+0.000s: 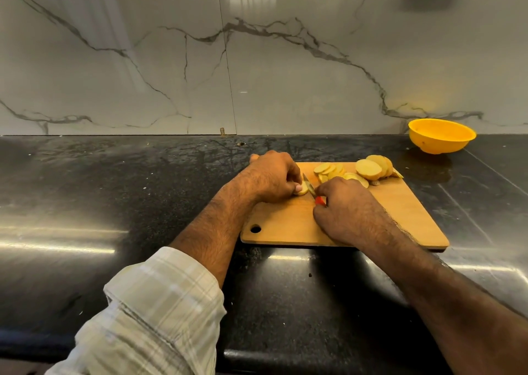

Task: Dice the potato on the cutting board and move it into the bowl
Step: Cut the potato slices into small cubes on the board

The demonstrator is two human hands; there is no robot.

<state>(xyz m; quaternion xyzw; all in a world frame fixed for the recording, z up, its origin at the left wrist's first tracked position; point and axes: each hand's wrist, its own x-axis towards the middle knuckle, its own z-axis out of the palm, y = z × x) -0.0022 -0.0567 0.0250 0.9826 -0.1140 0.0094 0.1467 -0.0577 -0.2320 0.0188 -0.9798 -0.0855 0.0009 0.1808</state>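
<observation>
I am pinching a slippery potato end in my left hand, my right hand gripping the knife beside it.

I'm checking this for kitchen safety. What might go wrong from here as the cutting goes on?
1. The left hand pinches a small potato piece right beside the knife, so its fingers may get nicked.
2. The potato slices lie near the cutting board far edge and may slide off.
3. The bowl stands apart, so pieces may drop in transfer.
</observation>
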